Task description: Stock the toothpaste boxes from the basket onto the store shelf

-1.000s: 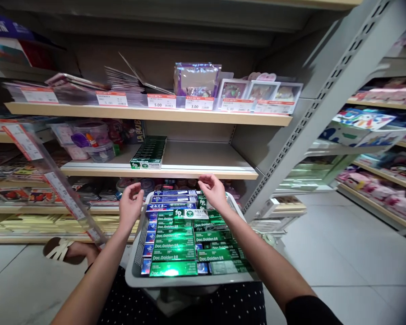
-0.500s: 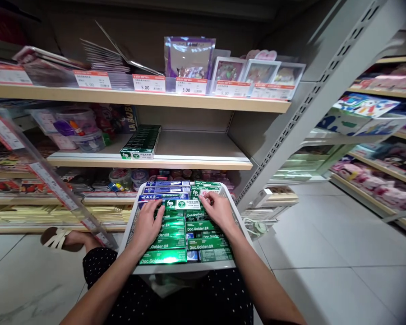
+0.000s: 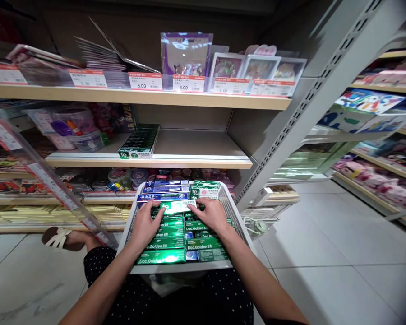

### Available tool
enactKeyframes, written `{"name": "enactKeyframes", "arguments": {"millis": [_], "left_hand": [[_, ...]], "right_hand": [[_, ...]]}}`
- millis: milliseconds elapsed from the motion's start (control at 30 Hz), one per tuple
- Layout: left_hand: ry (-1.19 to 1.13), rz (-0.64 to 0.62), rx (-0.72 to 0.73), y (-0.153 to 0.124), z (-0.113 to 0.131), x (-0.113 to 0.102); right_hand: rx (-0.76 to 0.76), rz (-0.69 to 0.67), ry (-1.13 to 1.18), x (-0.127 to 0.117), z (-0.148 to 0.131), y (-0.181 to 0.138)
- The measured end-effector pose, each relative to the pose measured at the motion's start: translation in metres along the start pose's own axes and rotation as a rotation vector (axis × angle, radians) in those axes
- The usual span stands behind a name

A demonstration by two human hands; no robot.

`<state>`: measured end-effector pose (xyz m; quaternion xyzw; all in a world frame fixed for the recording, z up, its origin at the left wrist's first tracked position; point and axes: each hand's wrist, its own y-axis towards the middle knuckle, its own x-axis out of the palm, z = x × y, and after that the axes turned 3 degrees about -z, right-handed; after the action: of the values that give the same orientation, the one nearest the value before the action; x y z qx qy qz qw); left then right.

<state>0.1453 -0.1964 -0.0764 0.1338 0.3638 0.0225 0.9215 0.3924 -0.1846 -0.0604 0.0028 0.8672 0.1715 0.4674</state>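
Observation:
A white basket (image 3: 237, 228) rests on my lap, packed with several green toothpaste boxes (image 3: 162, 256) and a few blue ones (image 3: 164, 189) at its far end. My left hand (image 3: 145, 225) and my right hand (image 3: 211, 215) both pinch the ends of one green and white toothpaste box (image 3: 177, 206) lying crosswise on top of the stack. The fingers of both hands are curled round it. A row of matching green boxes (image 3: 140, 142) lies on the middle shelf (image 3: 196, 160) in front of me.
The top shelf (image 3: 138, 96) carries packets and red price tags. Plastic tubs (image 3: 77, 131) sit at the left of the middle shelf. A clear price strip (image 3: 37, 171) hangs slanted at left. My sandalled foot (image 3: 59, 238) rests on the tiled floor. More shelves stand at right.
Both hands came down from above the basket onto the boxes, then closed on the ends of the crosswise green and white box. The view tilted down slightly.

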Motion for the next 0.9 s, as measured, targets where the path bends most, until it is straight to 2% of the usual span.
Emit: {"name": "enactKeyframes", "arguments": {"millis": [267, 600, 900], "left_hand": [[-0.078, -0.017, -0.02, -0.002, -0.002, -0.002], [-0.288, -0.047, -0.007, 0.002, -0.012, -0.002], [-0.137, -0.023, 0.003, 0.0, -0.012, -0.006]], "right_hand": [[0.046, -0.008, 0.103, 0.0, 0.001, -0.001], [0.06, -0.031, 0.226, 0.001, 0.005, -0.003], [0.064, -0.038, 0.301, 0.0, 0.007, -0.002]]}}
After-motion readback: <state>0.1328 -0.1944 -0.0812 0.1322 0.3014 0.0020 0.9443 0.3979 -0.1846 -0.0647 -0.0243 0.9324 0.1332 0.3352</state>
